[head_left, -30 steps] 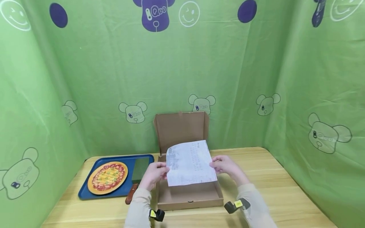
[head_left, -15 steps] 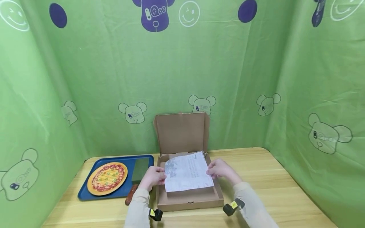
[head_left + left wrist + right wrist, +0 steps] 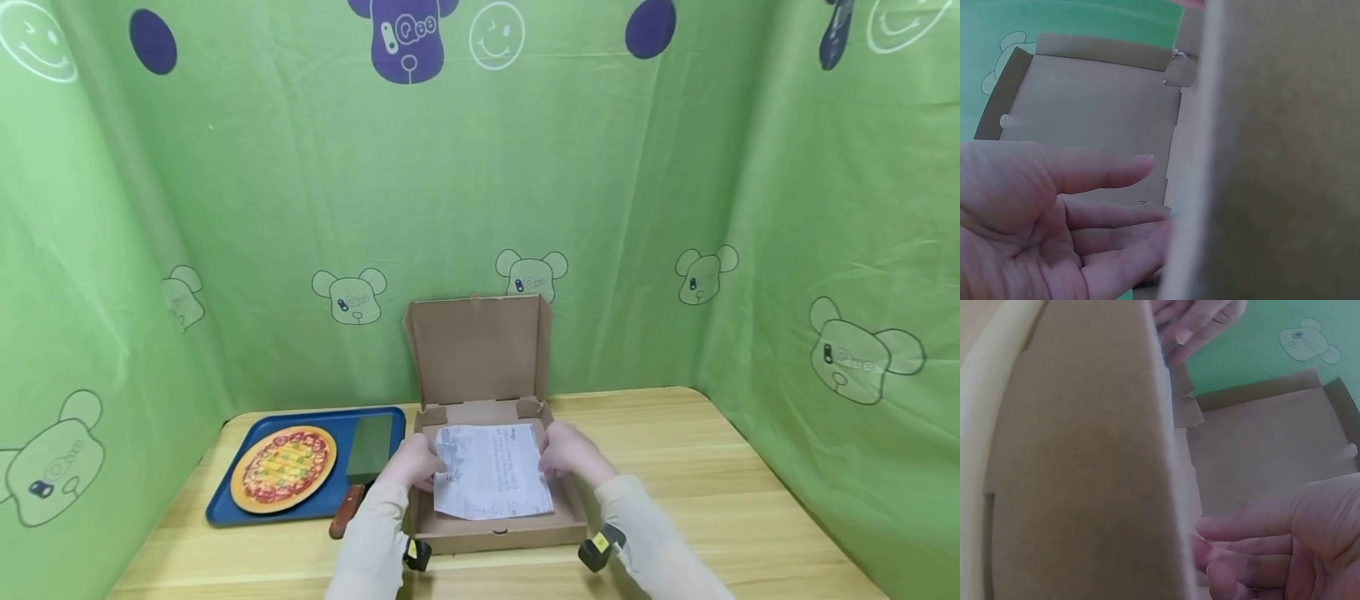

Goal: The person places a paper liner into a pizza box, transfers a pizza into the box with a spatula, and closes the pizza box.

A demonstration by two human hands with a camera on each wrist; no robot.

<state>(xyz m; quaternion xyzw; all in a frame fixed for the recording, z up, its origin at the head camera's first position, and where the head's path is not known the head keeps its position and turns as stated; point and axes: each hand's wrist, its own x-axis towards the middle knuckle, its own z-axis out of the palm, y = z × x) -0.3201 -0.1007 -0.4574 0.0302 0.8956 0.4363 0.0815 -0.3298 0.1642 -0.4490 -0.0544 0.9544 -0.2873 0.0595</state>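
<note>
A sheet of printed paper lies low inside the open cardboard pizza box, roughly level, between the two hands. At the sheet's left edge is my left hand; in the left wrist view its thumb stands apart from the extended fingers, with nothing seen between them. My right hand is at the right edge of the paper. In the right wrist view, its thumb and index fingertips are close together behind the box wall, which hides whether they pinch the paper.
Left of the box, a blue tray holds a pizza and a cleaver, whose wooden handle sticks out over the front rim. The raised box lid stands near the green curtain. All this is on a wooden table.
Both hands have lowered the paper from above the box down into it, and it now lies flatter. The hands have come slightly closer together. My left thumb is now apart from the fingers.
</note>
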